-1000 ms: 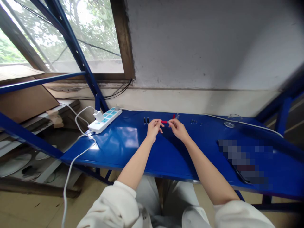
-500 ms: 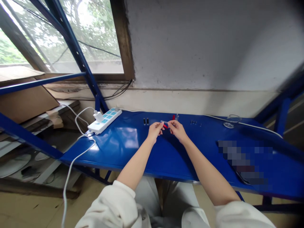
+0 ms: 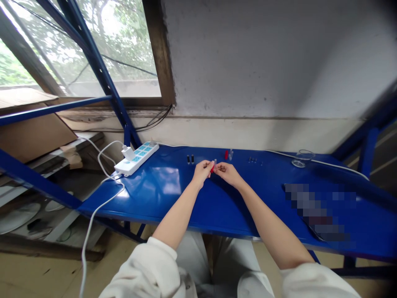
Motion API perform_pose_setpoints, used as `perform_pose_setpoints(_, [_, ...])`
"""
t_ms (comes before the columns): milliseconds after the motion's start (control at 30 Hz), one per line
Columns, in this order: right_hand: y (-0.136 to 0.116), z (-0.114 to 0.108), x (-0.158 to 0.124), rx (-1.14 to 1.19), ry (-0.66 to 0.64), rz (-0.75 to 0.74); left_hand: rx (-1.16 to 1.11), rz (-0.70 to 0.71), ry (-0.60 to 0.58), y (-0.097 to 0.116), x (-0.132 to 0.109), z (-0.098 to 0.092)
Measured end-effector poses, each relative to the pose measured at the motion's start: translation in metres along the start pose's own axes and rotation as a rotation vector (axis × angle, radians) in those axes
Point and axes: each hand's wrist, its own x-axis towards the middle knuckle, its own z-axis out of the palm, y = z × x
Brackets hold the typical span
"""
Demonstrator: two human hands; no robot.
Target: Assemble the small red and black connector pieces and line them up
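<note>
Change: both hands had drawn together since half a second earlier, so that their fingertips met; the red piece, which had lain level between them, was tipped upward.
Head view, left hand (image 3: 202,170): fingers curled in, tips pinched on the red piece (image 3: 212,168).
Right hand (image 3: 228,173): fingers bent, thumb and forefinger closed on the same red piece from the other side.
Red piece: small, held between the two hands over the far half of the table (image 3: 173,194); a clear bit (image 3: 215,161) stood up from its top. Which hand gripped which end could not be told.
Spare parts (image 3: 228,155): one red and one clear, on the table just behind the right hand, apart from it.
Black pegs (image 3: 190,159): two, upright, just left of the left hand, near the wall.
Dark bits (image 3: 252,159): a short row, right of the spare parts.
Power strip (image 3: 138,157): white with blue sockets, at the table's far left corner, a white plug (image 3: 128,152) seated in it.
Cable (image 3: 93,215): white, hanging off the left edge toward the floor.
Glass dish (image 3: 300,159): clear, far right, by the wall.
Blurred patch (image 3: 319,207): on the table's right side, contents not readable.
</note>
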Motion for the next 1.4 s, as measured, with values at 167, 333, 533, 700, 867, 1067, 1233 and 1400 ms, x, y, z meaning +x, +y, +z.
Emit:
perform_pose_setpoints(167, [-0.001,0.001,-0.001,-0.032,-0.017,-0.027,-0.037,-0.083,-0.039,0.004,0.000,0.000])
perform_pose_setpoints(333, [-0.002,0.000,-0.003,-0.135,-0.010,-0.040,-0.029,-0.109,-0.004,0.006,-0.001,0.001])
perform_pose_setpoints(533, [0.006,-0.026,0.008,-0.588,0.249,0.094,0.117,-0.050,0.079,0.003,0.003,-0.003])
perform_pose_setpoints(700, [0.011,-0.052,0.024,-0.755,0.328,0.281,0.483,0.093,0.077,-0.004,0.001,-0.002])
perform_pose_setpoints(867, [0.022,-0.054,0.039,-0.717,0.333,0.275,0.734,0.251,0.031,-0.004,-0.006,0.001])
perform_pose_setpoints(1067, [0.035,-0.045,0.041,-0.683,0.397,0.212,0.770,0.278,-0.031,0.002,-0.012,0.005])
perform_pose_setpoints(1233, [0.043,-0.043,0.036,-0.686,0.446,0.149,0.778,0.302,-0.059,0.005,-0.014,0.009])
perform_pose_setpoints(1400, [0.044,-0.043,0.034,-0.692,0.451,0.176,0.777,0.316,-0.071,0.006,-0.015,0.010])
